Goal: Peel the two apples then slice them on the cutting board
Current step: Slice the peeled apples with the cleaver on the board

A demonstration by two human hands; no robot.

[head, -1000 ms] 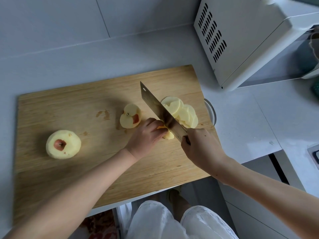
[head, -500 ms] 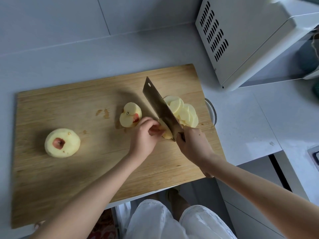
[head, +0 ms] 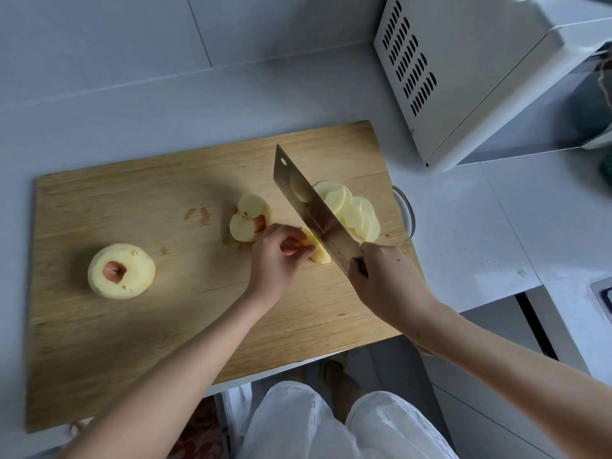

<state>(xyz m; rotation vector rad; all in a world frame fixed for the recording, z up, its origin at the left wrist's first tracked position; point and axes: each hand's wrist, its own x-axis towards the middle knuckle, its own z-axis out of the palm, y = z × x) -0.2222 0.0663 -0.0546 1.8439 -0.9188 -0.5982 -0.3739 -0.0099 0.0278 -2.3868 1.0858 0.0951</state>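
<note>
A wooden cutting board [head: 139,200] lies on the white counter. A whole peeled apple [head: 121,271] sits at its left, stem end up. Near the middle lies a cut apple core piece [head: 246,220]. My left hand [head: 276,256] pinches a small apple chunk [head: 318,248] with curled fingertips. My right hand [head: 385,279] grips the handle of a cleaver [head: 311,207], whose blade stands against the chunk's right side. Behind the blade lies a fanned pile of apple slices [head: 354,213].
A white microwave [head: 480,71] stands at the back right, close to the board's corner. A glass rim [head: 405,210] shows at the board's right edge. The counter ends just below the board, with white cabinet fronts [head: 496,409] to the right.
The cleaver has lifted and shifted slightly left along the chunk between cuts. My left fingers have crept back on the shrinking chunk. The whole apple and core piece have not moved.
</note>
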